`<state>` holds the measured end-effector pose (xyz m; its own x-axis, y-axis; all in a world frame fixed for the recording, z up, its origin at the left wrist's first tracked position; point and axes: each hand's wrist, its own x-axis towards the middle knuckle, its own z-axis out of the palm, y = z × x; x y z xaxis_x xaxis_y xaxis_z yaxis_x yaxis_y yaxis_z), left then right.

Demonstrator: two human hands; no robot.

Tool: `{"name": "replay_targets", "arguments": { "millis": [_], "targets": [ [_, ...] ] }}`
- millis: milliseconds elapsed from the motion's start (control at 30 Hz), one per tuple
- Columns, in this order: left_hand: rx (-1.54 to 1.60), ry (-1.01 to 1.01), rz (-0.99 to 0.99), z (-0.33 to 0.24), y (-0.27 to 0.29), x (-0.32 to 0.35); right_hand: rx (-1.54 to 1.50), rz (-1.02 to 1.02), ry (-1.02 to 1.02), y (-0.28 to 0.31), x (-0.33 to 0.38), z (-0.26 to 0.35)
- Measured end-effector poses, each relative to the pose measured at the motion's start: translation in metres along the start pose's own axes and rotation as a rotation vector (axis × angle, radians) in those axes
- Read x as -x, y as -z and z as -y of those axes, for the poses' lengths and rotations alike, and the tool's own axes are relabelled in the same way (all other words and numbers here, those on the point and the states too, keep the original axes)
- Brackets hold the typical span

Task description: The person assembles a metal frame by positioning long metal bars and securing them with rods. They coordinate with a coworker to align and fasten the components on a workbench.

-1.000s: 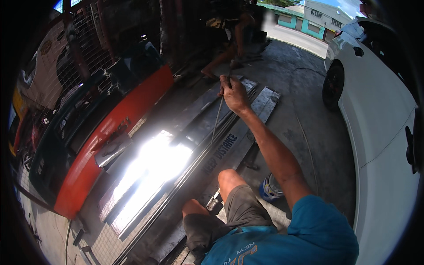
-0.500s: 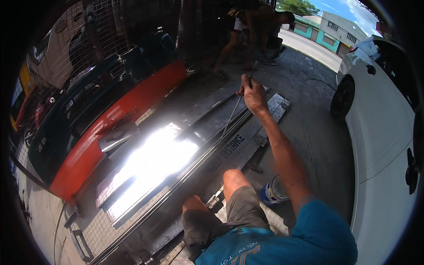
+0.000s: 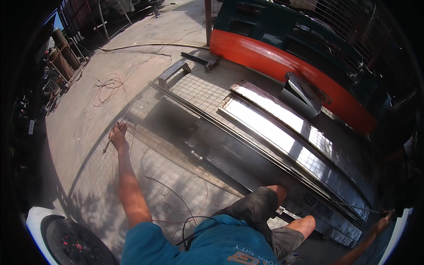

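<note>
Out to the left over the concrete, my left hand (image 3: 118, 136) is closed round a slim metal rod-like tool (image 3: 107, 146); a dark, thicker end sticks out below the fist. At the far right edge, partly in shadow, my right hand (image 3: 387, 218) grips one end of a thin metal rod (image 3: 355, 206). This rod reaches left across the end of a long grey metal panel (image 3: 316, 205) with dark lettering. Long thin metal bars (image 3: 247, 137) lie along the panel, in front of my knees.
Bright metal sheets (image 3: 265, 126) lie beyond the bars, before an orange and dark green vehicle body part (image 3: 265, 57). A hammer (image 3: 210, 65) and a metal bracket (image 3: 172, 73) rest at the far end. Cables (image 3: 110, 84) trail over the floor. A car wheel (image 3: 75, 243) stands lower left.
My view has swung left. My left hand, unseen before, now shows with a slim tool. The right hand, still on the thin rod, has gone from upper middle to the far right edge.
</note>
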<state>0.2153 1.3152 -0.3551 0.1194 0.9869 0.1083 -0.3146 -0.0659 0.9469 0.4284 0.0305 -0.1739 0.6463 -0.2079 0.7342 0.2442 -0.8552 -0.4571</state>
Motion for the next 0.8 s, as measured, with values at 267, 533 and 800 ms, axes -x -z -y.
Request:
{"name": "replay_targets", "arguments": {
  "millis": [267,533,800],
  "targets": [
    [0.124,-0.010,0.090,-0.040,-0.006,-0.011,-0.352,-0.261,-0.348,-0.023,0.001,0.078],
    [0.528,-0.012,-0.027,-0.054,0.053,-0.014,0.166,-0.304,-0.397,-0.031,0.018,0.168],
    [1.481,0.198,0.368,0.027,-0.135,0.061,-0.074,-0.290,-0.407,-0.021,-0.012,0.038]
  ]
}}
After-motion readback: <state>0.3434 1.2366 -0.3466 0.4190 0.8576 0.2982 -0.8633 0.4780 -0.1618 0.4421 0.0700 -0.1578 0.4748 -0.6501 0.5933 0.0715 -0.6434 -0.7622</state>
